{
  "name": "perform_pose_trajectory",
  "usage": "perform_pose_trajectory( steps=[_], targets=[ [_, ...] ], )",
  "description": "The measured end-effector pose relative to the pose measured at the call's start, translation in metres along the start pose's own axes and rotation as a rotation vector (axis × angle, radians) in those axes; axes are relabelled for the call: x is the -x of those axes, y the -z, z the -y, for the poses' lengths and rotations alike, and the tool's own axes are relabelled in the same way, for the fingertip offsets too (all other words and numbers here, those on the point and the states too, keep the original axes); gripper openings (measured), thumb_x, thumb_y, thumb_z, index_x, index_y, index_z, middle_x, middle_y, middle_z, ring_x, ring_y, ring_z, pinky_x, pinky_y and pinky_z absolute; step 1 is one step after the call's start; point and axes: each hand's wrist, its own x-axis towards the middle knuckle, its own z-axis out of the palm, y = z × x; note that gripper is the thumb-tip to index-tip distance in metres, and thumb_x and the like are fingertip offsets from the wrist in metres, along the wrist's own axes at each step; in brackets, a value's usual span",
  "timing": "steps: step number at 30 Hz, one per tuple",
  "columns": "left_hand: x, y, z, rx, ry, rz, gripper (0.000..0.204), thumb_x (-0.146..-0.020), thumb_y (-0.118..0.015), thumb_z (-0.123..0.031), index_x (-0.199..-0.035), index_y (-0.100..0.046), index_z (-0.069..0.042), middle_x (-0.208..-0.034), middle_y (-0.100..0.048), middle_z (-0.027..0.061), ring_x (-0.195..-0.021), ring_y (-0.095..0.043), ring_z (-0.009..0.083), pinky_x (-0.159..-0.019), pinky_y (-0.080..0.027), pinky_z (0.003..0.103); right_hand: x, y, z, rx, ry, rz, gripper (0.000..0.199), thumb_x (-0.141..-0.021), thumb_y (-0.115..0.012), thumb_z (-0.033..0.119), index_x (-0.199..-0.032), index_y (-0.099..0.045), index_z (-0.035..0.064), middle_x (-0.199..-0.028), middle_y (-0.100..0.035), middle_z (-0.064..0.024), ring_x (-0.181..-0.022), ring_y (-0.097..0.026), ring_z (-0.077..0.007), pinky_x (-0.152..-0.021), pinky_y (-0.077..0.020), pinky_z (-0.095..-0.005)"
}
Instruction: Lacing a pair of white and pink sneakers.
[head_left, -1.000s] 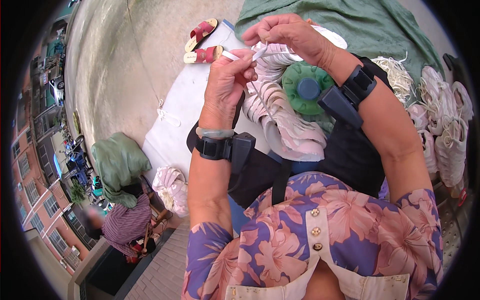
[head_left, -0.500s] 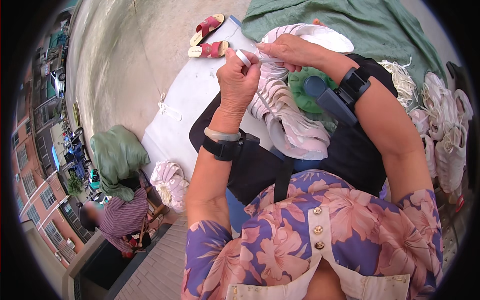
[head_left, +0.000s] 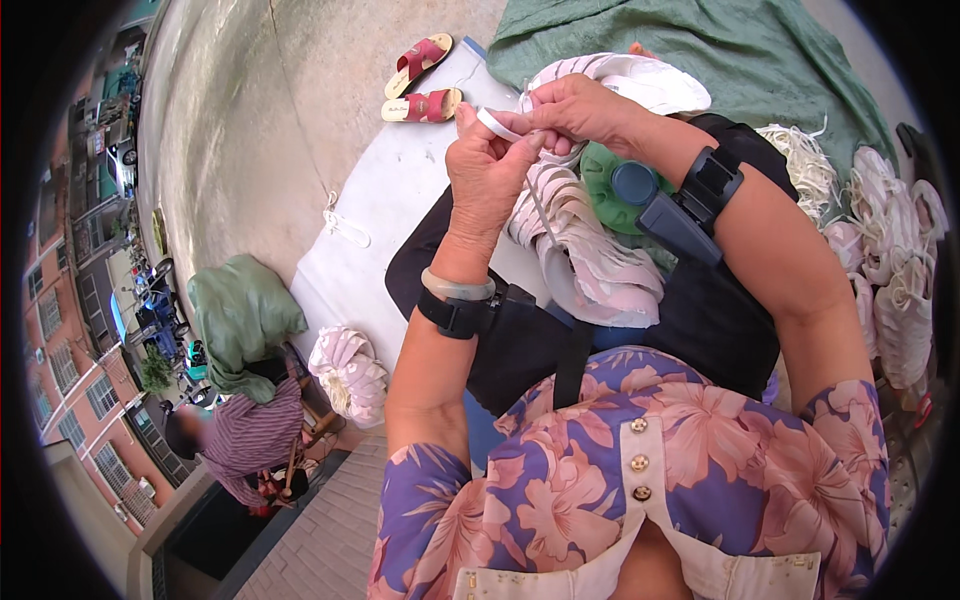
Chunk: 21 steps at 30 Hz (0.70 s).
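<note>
A flat white lace [head_left: 496, 124] loops round the fingers of my left hand [head_left: 482, 170], which is closed on it. The fingers of my right hand [head_left: 580, 110] pinch together close by, on the same lace. A thin length of it runs down from the hands toward a fanned row of white and pale pink shoe uppers [head_left: 590, 265] across my lap. This row curves away beneath my hands to a white end piece [head_left: 655, 85]. Beside the row, partly behind my right forearm, sits a green round object [head_left: 605, 190] with a dark blue round piece [head_left: 635, 183] on it.
A pile of white laces [head_left: 800, 160] and several pale shoe uppers [head_left: 890, 270] lie at the right. Red sandals [head_left: 425, 105] stand beyond a white sheet [head_left: 370, 190]. A green cloth [head_left: 680, 30] spreads at the far side. Another person [head_left: 250, 450] sits at the left beside a white bundle [head_left: 347, 375].
My right hand has come closer to the left, and the fingers of both hands now meet at the lace. The whole view has shifted slightly.
</note>
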Motion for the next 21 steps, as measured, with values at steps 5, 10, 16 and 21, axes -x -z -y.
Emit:
perform_pose_trajectory(
  steps=[5, 10, 16, 21],
  targets=[
    [-0.004, 0.013, -0.013, 0.272, 0.191, -0.021, 0.015, -0.083, -0.059, -0.004, -0.095, -0.059, 0.004, -0.083, -0.062, 0.0078, -0.07, -0.06, 0.014, -0.066, -0.05, 0.026, 0.002, -0.005, 0.003, -0.128, 0.074, -0.108, 0.012, -0.084, -0.059, 0.018, -0.083, -0.06, 0.0065, -0.064, -0.055, 0.0027, -0.05, -0.05, -0.0031, -0.045, -0.0381, -0.0156],
    [-0.008, 0.017, -0.01, 0.406, 0.271, -0.007, 0.016, -0.086, -0.056, -0.011, -0.094, -0.059, 0.003, -0.08, -0.06, 0.0073, -0.067, -0.058, 0.0142, -0.062, -0.048, 0.025, -0.001, 0.002, 0.0, -0.123, 0.171, -0.079, 0.011, -0.082, -0.06, 0.016, -0.089, -0.062, 0.0079, -0.066, -0.055, 0.0048, -0.055, -0.049, -0.0019, -0.046, -0.0361, -0.0158],
    [-0.004, 0.009, -0.009, 0.561, 0.223, -0.034, 0.017, -0.086, -0.057, -0.013, -0.093, -0.06, 0.002, -0.08, -0.06, 0.0067, -0.063, -0.055, 0.014, -0.06, -0.047, 0.025, -0.001, -0.007, 0.001, 0.052, 0.391, -0.149, 0.012, -0.081, -0.062, 0.017, -0.087, -0.064, 0.007, -0.067, -0.055, 0.0053, -0.058, -0.044, 0.0001, -0.05, -0.0374, -0.0174],
    [0.003, 0.01, -0.023, 0.539, 0.155, -0.039, 0.019, -0.086, -0.057, -0.014, -0.094, -0.06, 0.003, -0.078, -0.06, 0.0068, -0.063, -0.057, 0.0147, -0.06, -0.047, 0.024, 0.012, -0.012, 0.016, 0.0, 0.432, -0.105, 0.015, -0.087, -0.056, 0.019, -0.089, -0.059, 0.0054, -0.07, -0.052, 0.0064, -0.06, -0.044, 0.001, -0.05, -0.0387, -0.0149]
  ],
)
